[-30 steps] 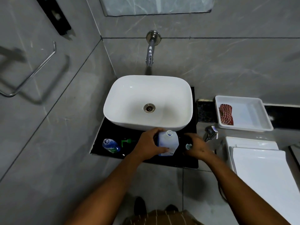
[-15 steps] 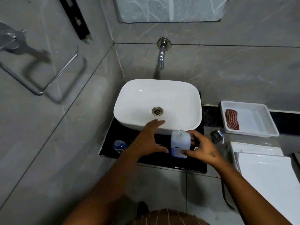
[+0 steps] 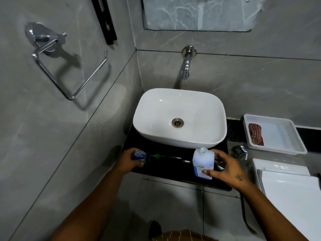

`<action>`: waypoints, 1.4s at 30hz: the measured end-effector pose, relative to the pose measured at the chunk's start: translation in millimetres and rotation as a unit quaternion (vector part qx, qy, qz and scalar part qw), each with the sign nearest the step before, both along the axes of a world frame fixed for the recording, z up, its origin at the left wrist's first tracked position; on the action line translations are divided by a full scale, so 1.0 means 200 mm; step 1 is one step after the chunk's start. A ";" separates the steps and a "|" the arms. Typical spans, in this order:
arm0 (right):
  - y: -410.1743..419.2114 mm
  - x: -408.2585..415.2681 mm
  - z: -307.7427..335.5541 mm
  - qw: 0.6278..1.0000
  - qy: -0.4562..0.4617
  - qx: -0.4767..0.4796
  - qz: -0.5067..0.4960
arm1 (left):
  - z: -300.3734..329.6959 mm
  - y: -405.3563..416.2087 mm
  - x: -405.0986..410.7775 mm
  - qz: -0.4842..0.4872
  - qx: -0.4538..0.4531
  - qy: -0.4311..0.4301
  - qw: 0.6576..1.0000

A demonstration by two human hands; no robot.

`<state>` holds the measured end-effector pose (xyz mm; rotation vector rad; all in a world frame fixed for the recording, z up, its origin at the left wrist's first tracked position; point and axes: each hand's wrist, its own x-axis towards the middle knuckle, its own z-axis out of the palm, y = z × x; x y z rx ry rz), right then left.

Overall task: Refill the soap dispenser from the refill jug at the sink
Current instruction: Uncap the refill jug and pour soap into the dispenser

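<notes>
The soap dispenser (image 3: 138,155), a small bottle with blue liquid inside, sits at the left end of the black counter (image 3: 173,166), in front of the white sink (image 3: 180,117). The left hand (image 3: 127,161) has its fingers curled around the bottle from the left and near side, gripping it, with the forearm reaching up and forward from the lower middle of the view. Just to the right of the bottle a green pump (image 3: 154,156) lies on the counter, its thin tube stretching further right; it is out of the bottle. Well apart, near the right end of the counter, the refill jug (image 3: 203,162) stands upright, a pale squarish container with blue liquid low inside and its neck open at the top. The right hand (image 3: 225,168) is loosely spread around the jug's right side: the thumb rests against the label on the near face and the fingers curve behind its far right edge, a light hold rather than a tight fist. The right forearm comes in from the lower right. A small round cap (image 3: 220,166) appears to lie on the counter under this hand's fingers, though it is largely hidden. Beyond, a tap (image 3: 186,66) juts from the grey wall over the sink, and a white tray (image 3: 278,145) with a red cloth (image 3: 255,133) stands to the right.
</notes>
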<state>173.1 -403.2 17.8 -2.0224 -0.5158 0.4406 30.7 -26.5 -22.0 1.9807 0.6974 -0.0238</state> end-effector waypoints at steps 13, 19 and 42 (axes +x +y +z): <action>-0.03 0.13 0.43 0.993 -0.107 0.040 -0.036 | 0.42 -0.45 0.26 -0.006 -0.043 -0.173 0.984; -0.06 0.23 0.78 0.977 -0.210 -0.012 -0.040 | 0.63 -0.63 0.45 -0.065 0.006 -0.224 0.972; -0.06 0.26 1.10 0.890 -0.421 -0.171 0.042 | 0.85 -0.71 0.55 -0.087 -0.013 -0.229 0.969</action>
